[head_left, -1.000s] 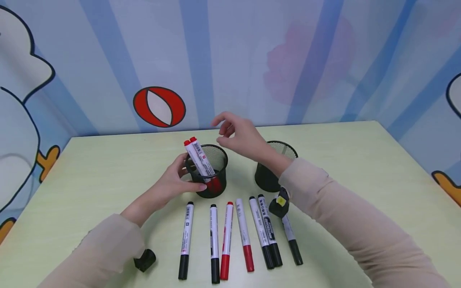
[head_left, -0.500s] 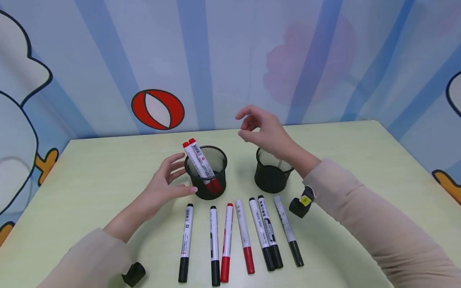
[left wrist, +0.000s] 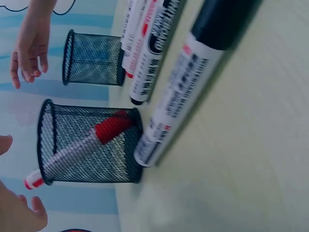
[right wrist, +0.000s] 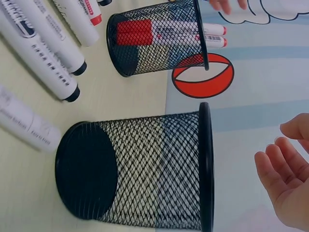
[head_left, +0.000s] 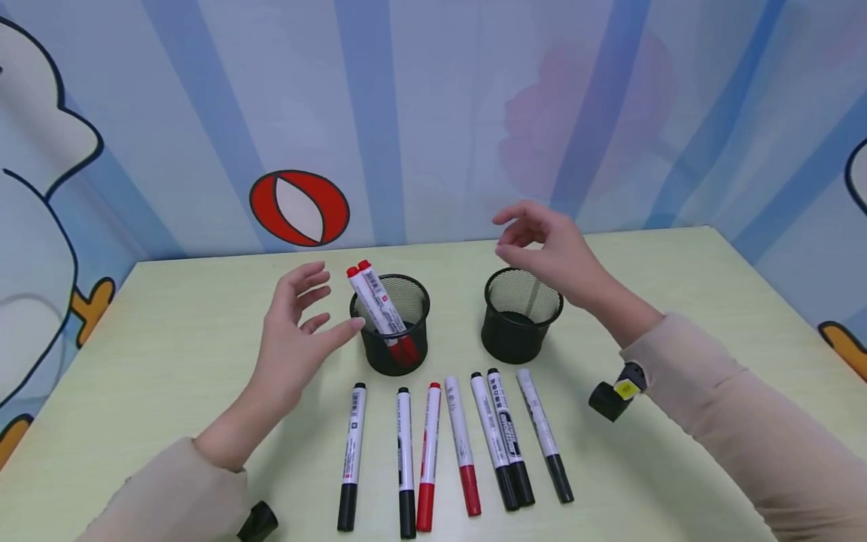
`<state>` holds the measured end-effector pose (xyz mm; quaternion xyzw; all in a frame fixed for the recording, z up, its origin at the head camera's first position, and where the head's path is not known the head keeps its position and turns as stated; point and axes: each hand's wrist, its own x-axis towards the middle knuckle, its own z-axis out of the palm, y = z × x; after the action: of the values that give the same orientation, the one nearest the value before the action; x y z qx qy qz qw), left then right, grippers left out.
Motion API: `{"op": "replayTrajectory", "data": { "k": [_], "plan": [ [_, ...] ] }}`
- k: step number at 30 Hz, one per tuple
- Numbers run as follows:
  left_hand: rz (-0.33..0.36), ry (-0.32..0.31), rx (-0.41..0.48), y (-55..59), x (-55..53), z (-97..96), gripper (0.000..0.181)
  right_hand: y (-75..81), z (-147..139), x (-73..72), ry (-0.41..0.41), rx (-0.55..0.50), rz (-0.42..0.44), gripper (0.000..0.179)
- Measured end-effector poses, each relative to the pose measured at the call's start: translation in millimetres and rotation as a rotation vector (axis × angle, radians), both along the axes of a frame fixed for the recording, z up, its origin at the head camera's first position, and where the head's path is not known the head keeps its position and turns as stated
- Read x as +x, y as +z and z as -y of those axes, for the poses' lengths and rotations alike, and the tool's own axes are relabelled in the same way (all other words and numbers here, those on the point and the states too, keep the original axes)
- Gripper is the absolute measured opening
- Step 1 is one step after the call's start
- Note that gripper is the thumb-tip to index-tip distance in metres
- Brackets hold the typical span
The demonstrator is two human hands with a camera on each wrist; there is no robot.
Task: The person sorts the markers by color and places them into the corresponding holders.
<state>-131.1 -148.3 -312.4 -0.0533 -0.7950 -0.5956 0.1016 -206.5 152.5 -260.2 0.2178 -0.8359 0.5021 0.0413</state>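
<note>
Two red markers (head_left: 381,303) lean side by side in the left black mesh pen cup (head_left: 421,331), caps down, their red ends above the rim. My left hand (head_left: 291,339) is just left of that cup, fingers spread and holding nothing, thumb tip close by the rim. Above the right mesh pen cup (head_left: 512,342), which has nothing in it, hovers my right hand (head_left: 552,245). Its fingers are loosely bent and hold nothing. In the right wrist view that hand (right wrist: 289,174) shows beyond the cup's rim.
Several markers lie in a row in front of the cups: a black marker (head_left: 351,455) at the left, a red marker (head_left: 429,455) mid-row, and another black marker (head_left: 544,434) at the right. A printed wall sheet (head_left: 433,113) stands behind the table (head_left: 203,339).
My left hand has let go of the left cup and drawn back to the left. My right hand has moved right, from beside the left cup to above the right one.
</note>
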Motion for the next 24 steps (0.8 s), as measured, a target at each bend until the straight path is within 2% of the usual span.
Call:
{"op": "replayTrajectory", "data": {
  "k": [3,8,12,18,24],
  "plan": [
    [-0.033,-0.035,0.019,9.6,2.8,-4.9,0.071,0.2,-9,4.8,0.007,-0.001,-0.009,0.031],
    [-0.078,-0.161,0.064,20.2,5.2,-20.2,0.069,-0.9,-26,17.0,0.004,0.071,-0.015,0.031],
    [-0.09,-0.262,0.044,26.6,1.6,-39.3,0.069,-3.8,-40,28.6,-0.001,0.137,-0.011,0.031],
    [-0.065,-0.397,-0.031,31.8,-7.3,-74.0,0.07,-10.2,-57,47.0,-0.011,0.163,0.027,0.031],
    [0.0,-0.47,-0.003,25.6,-11.7,-95.3,0.072,-20.6,-66,60.5,-0.049,0.179,0.079,0.033]
  ]
}}
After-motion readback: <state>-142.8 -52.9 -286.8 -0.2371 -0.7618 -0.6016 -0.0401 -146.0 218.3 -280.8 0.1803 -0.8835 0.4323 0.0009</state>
